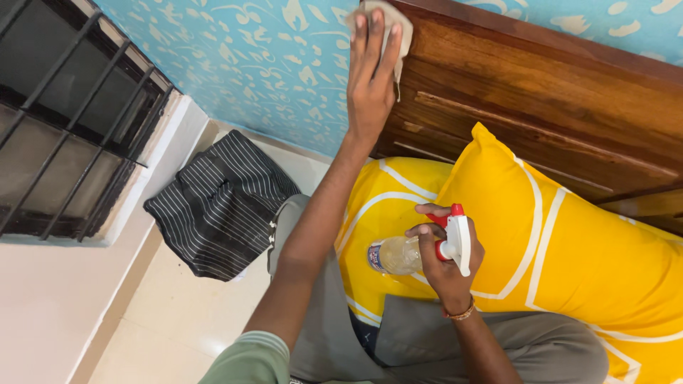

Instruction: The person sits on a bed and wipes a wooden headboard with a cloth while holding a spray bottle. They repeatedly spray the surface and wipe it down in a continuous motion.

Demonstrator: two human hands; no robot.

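Note:
My left hand (pixel 371 71) presses a pale cloth (pixel 402 28) flat against the top corner of a dark wooden headboard (pixel 541 92). My right hand (pixel 445 259) grips a clear spray bottle (pixel 398 254) with a white and red trigger head (pixel 457 238), held sideways over a yellow pillow (pixel 569 249) with white lines. A beaded bracelet sits on my right wrist.
A blue patterned wall (pixel 263 64) runs behind the headboard. A black striped cloth bag (pixel 220 203) lies on the pale tiled floor (pixel 171 320). A barred window (pixel 64 114) is at the left. My grey-trousered knees (pixel 427 341) are below, against the bed.

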